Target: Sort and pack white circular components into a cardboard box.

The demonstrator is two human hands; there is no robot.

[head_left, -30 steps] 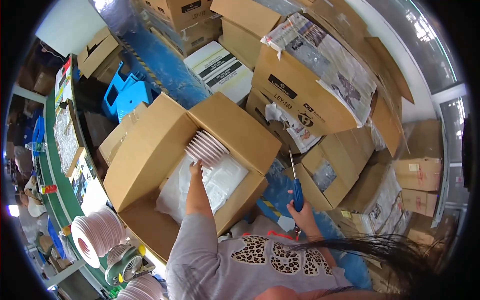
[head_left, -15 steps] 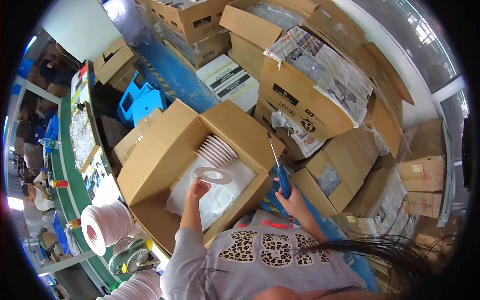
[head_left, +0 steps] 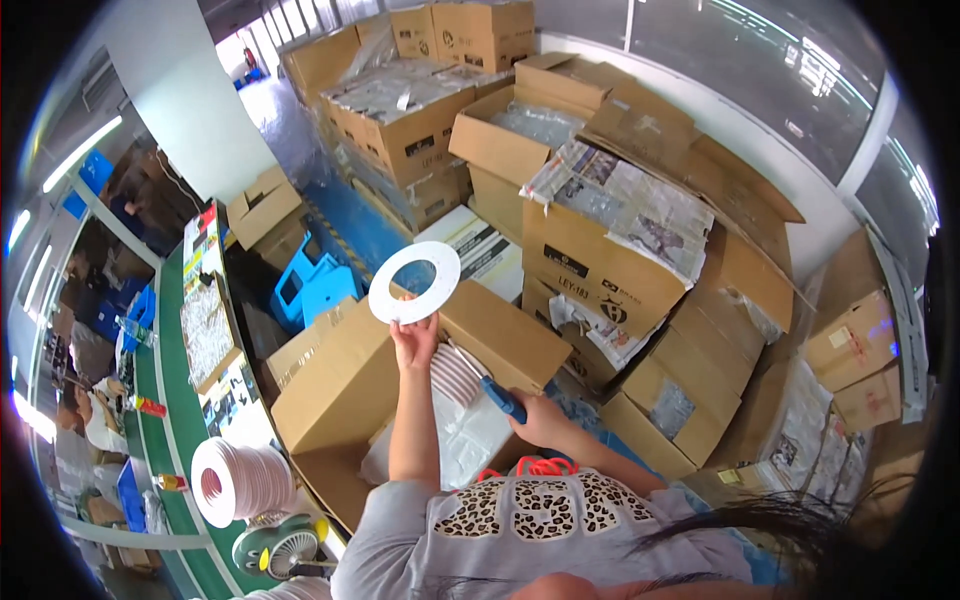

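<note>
My left hand (head_left: 415,342) is raised above an open cardboard box (head_left: 345,375), its fingers closed on the lower edge of a flat white ring (head_left: 383,298) with a wide hole. My right hand (head_left: 543,418) grips a screwdriver (head_left: 503,399) by its blue handle; the metal shaft points up and left, over the box. Inside the box, a row of similar rings (head_left: 455,380) stands on edge beside white plastic wrapping (head_left: 480,432). My left forearm covers part of the box's inside.
On the green bench (head_left: 172,400) to the left, another stack of white rings (head_left: 250,482) lies near a small fan (head_left: 288,548). A blue plastic stool (head_left: 312,285) stands beyond the box. Large cartons (head_left: 600,255) crowd the far side and right.
My left hand has lifted the ring up and away from the box, turning its flat face toward me. The screwdriver has moved left and tilted toward the rings. The view has tipped upward.
</note>
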